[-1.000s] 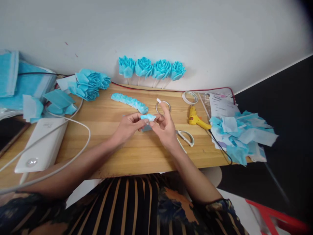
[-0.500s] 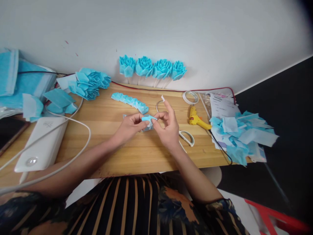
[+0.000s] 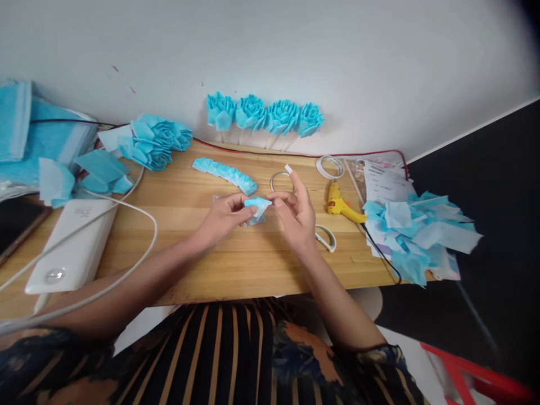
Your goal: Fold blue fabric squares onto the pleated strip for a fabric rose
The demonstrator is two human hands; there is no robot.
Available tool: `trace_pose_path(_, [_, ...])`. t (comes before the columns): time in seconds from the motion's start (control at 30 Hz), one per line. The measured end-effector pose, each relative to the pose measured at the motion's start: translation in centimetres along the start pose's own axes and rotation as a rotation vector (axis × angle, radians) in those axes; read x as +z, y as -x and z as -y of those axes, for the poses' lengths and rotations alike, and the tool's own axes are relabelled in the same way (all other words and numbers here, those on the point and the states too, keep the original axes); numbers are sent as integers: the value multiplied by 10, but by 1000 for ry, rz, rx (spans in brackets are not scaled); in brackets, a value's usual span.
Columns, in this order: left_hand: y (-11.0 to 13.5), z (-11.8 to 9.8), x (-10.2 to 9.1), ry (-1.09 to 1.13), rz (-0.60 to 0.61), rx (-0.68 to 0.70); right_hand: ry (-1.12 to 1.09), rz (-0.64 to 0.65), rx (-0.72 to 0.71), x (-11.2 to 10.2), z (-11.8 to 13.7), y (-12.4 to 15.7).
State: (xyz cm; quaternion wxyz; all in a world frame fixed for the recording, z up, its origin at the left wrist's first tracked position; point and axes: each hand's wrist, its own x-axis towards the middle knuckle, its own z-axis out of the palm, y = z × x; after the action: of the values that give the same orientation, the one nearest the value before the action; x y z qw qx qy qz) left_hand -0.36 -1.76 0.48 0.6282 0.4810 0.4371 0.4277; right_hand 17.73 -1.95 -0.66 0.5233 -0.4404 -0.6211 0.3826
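Note:
Between the thumb and fingers of my left hand [image 3: 228,216] is a small folded piece of blue non-woven fabric [image 3: 259,209], showing a pale face. My right hand [image 3: 295,216] pinches at the pointed right corner of that piece, its index finger raised with a small white strip [image 3: 288,168] on the tip. Just under the hands lies a blue and clear item, mostly hidden. Behind them a row of folded blue petals [image 3: 225,175] lies on the wooden table [image 3: 202,275]. White-handled scissors [image 3: 327,238] are partly covered by my right hand.
Several blue fabric flowers [image 3: 265,114] on pale stems lean against the wall. More flowers [image 3: 154,142] lie left, by face masks [image 3: 59,138] and a white power bank [image 3: 71,247] with its cable. Right are a tape roll [image 3: 329,167], a yellow glue gun [image 3: 343,208] and fabric scraps [image 3: 417,230].
My right hand has shifted slightly right, its thumb sliding off the middle of the fabric piece to its corner. More of the piece's pale face shows. My left hand keeps its hold.

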Motion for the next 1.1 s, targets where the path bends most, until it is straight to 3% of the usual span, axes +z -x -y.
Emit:
trace_pose_path(0.17, [-1, 1, 0, -3, 1, -24, 70, -24, -82, -4, 0, 3])
trace_pose_path(0.43, [0, 0, 1, -14, 12, -8, -105, 77, 97, 2, -2, -1])
trace_pose_path(0.63, [0, -1, 0, -35, 28, -3, -117, 41, 193, 2, -1, -3])
trace_pose_path(1.1, [1, 0, 2, -22, 13, 10, -218, 63, 193, -5, -1, 1])
